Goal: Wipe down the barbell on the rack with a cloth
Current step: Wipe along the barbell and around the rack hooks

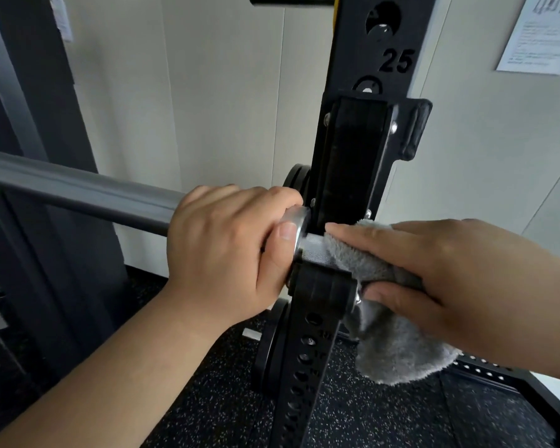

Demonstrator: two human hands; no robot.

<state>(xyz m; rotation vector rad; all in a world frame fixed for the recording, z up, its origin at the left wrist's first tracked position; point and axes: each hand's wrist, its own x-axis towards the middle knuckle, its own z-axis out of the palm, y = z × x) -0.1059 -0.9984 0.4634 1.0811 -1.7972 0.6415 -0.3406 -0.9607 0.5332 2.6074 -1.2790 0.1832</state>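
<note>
Here's the long round steel barbell (78,195), lying in the hook of the black perforated steel rack upright (369,43). Its smooth matte-grey sleeve runs out left of the upright. The left hand (227,250) wraps that sleeve just left of the upright, fingers curled over the top and thumb pressed against the shiny chrome collar. Right of the upright, a short stretch of silver cross-hatched knurling shows, and the fluffy grey cloth (398,347) is folded over it. The right hand (434,263) clamps the cloth onto the bar, fingers laid long across the top and thumb tucked beneath (the loose plush end hangs below the wrist). Behind the upright's lower part are black round weight plates (272,344), over a speckled black rubber floor (401,415).
</note>
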